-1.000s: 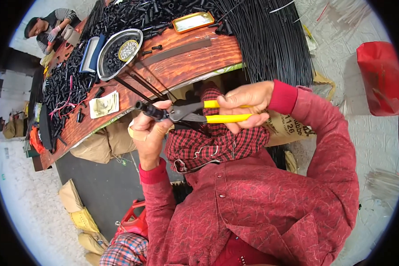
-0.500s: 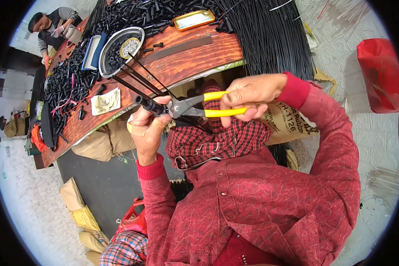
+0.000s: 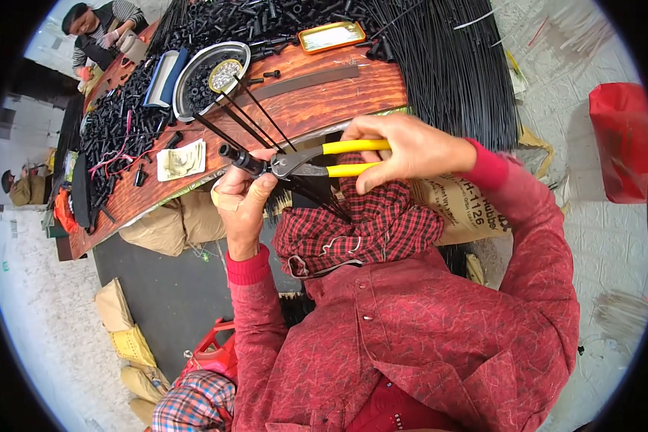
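My left hand [image 3: 239, 205] pinches a black tubular plastic fitting [image 3: 243, 160] with several thin black rods [image 3: 246, 124] fanning up from beside it toward the table. My right hand [image 3: 414, 150] is closed on the yellow handles of a pair of pliers [image 3: 353, 170], thumb by the lower handle and fingers over the upper one. Their dark metal jaws meet the fitting's right end, close to my left fingertips. Whether the jaws grip the fitting or a rod, I cannot tell. More thin black strands hang below the jaws over a red-and-black checked cloth [image 3: 360, 227] on my lap.
Across the wooden table [image 3: 324, 86] lie heaps of black fittings [image 3: 122, 115], a metal tray [image 3: 212, 54] with a small dish of silvery bits [image 3: 225, 75], a yellow-rimmed tray [image 3: 331, 36] and bundled black rods [image 3: 457, 79]. Another person [image 3: 101, 29] sits far left. A red bag [image 3: 623, 140] stands right.
My right hand has turned on the pliers, so the back of the hand and thumb now show. The jaws stay against the fitting. The whole view has shifted slightly.
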The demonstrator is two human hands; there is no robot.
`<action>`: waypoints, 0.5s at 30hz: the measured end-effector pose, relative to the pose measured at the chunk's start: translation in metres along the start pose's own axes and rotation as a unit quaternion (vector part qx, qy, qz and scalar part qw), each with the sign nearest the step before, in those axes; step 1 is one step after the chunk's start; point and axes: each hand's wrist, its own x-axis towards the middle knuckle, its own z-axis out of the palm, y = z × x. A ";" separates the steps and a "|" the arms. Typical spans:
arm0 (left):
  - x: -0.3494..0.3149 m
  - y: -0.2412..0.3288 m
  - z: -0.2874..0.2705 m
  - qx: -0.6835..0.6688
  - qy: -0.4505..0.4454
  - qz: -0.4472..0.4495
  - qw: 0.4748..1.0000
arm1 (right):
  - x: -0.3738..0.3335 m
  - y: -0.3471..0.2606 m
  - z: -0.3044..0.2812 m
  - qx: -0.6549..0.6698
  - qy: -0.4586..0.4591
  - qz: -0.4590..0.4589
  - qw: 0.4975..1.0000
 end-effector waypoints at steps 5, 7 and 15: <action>0.007 0.001 0.004 0.020 -0.009 -0.006 1.000 | -0.011 -0.009 0.012 -0.318 0.187 -0.145 0.918; 0.008 0.005 0.004 0.032 -0.020 -0.006 0.999 | -0.012 0.002 0.009 -0.211 0.097 -0.131 0.964; 0.010 0.015 -0.001 0.053 -0.046 -0.020 0.997 | -0.016 -0.007 0.018 0.292 -0.163 0.239 0.912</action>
